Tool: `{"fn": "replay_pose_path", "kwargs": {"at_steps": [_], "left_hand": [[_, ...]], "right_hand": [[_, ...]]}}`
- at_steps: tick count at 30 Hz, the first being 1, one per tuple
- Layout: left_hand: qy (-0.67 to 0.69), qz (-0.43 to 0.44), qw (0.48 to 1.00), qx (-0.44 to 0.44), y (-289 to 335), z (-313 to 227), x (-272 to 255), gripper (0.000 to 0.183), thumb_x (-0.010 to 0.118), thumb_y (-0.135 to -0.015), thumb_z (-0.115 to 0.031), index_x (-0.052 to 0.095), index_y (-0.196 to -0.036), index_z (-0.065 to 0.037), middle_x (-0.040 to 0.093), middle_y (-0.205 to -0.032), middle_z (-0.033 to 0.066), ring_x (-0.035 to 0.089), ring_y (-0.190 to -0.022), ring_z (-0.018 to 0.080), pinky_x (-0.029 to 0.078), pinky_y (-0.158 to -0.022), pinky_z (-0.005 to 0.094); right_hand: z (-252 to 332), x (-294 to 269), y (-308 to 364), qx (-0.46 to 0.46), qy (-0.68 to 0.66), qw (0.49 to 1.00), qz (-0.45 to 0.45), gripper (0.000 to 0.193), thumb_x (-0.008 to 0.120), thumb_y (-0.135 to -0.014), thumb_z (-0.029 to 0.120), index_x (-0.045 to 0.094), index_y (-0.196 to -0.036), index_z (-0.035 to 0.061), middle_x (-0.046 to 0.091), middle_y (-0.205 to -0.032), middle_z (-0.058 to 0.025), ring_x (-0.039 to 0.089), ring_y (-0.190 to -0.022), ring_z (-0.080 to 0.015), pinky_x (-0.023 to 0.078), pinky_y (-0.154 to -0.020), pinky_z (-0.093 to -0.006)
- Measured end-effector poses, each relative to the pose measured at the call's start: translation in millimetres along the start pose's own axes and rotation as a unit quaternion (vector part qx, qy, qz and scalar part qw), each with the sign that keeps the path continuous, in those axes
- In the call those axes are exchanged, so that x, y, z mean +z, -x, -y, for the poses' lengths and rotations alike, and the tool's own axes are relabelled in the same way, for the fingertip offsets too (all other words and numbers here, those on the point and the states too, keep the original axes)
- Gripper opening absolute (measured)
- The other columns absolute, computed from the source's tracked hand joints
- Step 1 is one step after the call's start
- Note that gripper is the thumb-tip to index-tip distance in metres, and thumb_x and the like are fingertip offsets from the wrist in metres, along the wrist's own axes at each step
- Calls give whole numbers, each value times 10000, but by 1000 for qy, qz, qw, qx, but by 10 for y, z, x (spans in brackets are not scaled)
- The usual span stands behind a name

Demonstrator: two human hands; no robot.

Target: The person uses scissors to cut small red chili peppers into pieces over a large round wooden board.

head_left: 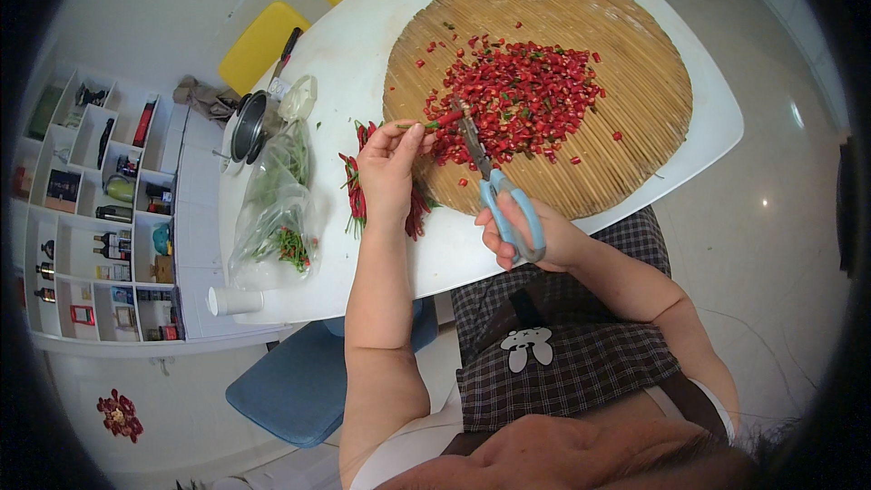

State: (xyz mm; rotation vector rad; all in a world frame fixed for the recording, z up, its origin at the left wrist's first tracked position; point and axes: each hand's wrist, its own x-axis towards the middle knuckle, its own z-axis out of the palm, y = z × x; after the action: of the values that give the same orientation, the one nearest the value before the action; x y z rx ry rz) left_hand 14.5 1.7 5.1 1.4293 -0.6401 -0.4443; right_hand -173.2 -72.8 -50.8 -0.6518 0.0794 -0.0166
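My left hand [388,168] pinches a red chili pepper [445,118] by its green stem end, holding it over the round bamboo tray [635,82]. My right hand [535,236] grips blue-handled scissors [494,186], whose blades reach the chili. A heap of chopped red chili pieces [522,95] lies on the tray's middle. Whole red chilies [356,191] lie on the white table [349,63] under my left hand.
A clear plastic bag [277,209] with green stems lies left of the chilies. A metal pot [249,125] and a white cup [231,300] stand near the table's left edge. Yellow chairs [263,41], a blue stool [299,390] and a white shelf unit [100,209] surround the table.
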Motion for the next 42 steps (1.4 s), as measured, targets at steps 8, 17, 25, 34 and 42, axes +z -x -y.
{"fn": "replay_pose_path", "kwargs": {"at_steps": [8,17,25,34,42], "left_hand": [[-9,8,1000,-1,13,43,61,122,608,-835,-63,585,-936,2,633,-778,67,616,-696,125,493,-657,232],[-22,15,1000,0,15,14,28,106,592,-835,-26,594,-930,21,633,-832,68,618,-733,118,504,-681,219],[0,-11,1000,-5,0,46,31,104,591,-841,-41,585,-927,16,630,-819,67,617,-727,115,505,-673,219],[-7,11,1000,-15,24,44,79,102,596,-839,-44,589,-926,9,634,-826,64,619,-736,110,503,-675,209],[-11,7,1000,-16,11,34,55,103,598,-838,-43,592,-925,10,634,-823,60,618,-732,108,503,-671,209]], "right_hand": [[0,-20,-6,1,17,1000,17,509,268,-947,453,460,-1082,2,514,-798,-89,512,-639,-111,471,-618,-290],[37,44,17,0,5,1000,-5,422,347,-944,415,468,-977,13,482,-686,-43,452,-541,-93,429,-489,-252],[23,8,0,6,14,1000,7,454,367,-934,438,462,-978,-4,510,-701,-69,486,-525,-111,457,-512,-265],[-11,-27,-27,7,-18,1000,13,518,342,-923,487,451,-1028,-8,550,-762,-88,561,-587,-123,488,-568,-279],[32,12,9,10,22,1000,13,452,270,-959,415,471,-1006,13,476,-695,-58,449,-570,-94,438,-504,-259]]}}
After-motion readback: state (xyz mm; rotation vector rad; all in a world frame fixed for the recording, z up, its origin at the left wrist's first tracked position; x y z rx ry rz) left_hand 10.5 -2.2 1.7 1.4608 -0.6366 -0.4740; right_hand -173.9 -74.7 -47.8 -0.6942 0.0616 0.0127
